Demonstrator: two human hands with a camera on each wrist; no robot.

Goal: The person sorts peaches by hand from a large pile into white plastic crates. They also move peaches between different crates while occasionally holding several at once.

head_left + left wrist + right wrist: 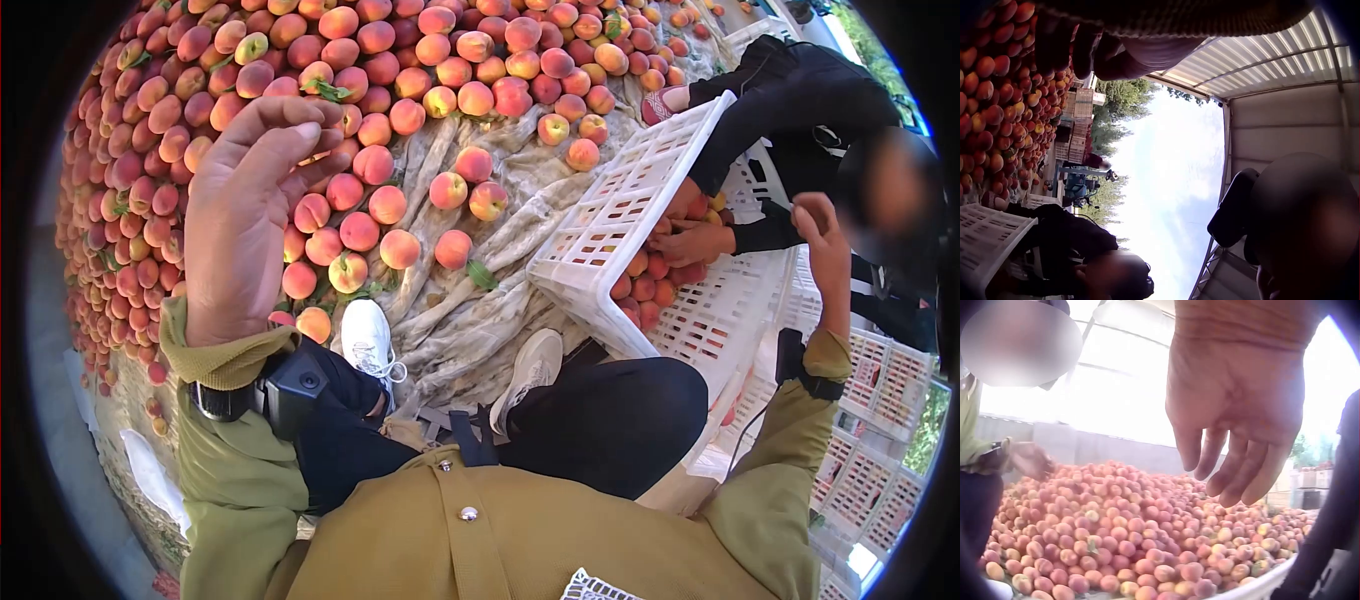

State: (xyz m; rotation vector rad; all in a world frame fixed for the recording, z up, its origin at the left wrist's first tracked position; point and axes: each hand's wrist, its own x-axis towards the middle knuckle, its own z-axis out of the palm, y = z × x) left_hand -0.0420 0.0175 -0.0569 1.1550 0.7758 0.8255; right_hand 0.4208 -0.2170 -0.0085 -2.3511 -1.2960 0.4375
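My left hand (245, 205) is raised over the edge of a big heap of peaches (330, 60), fingers loosely bent and nothing between them. Several loose peaches (388, 205) lie on the cloth just beyond it. At the far right, my right hand (826, 240) is held up beside a white plastic crate (640, 190), near another person. The right wrist view shows that hand hanging with relaxed, empty fingers (1254, 472). Peaches (645, 290) fill part of the crate, and the other person's hand (695, 243) rests among them.
A crumpled cloth (440, 330) covers the ground around my white shoes (368, 340). The other person (800, 100), in dark clothes, sits across the crate. More white crates (865, 480) are stacked at the right. A roofed shelter (1285, 69) stands overhead.
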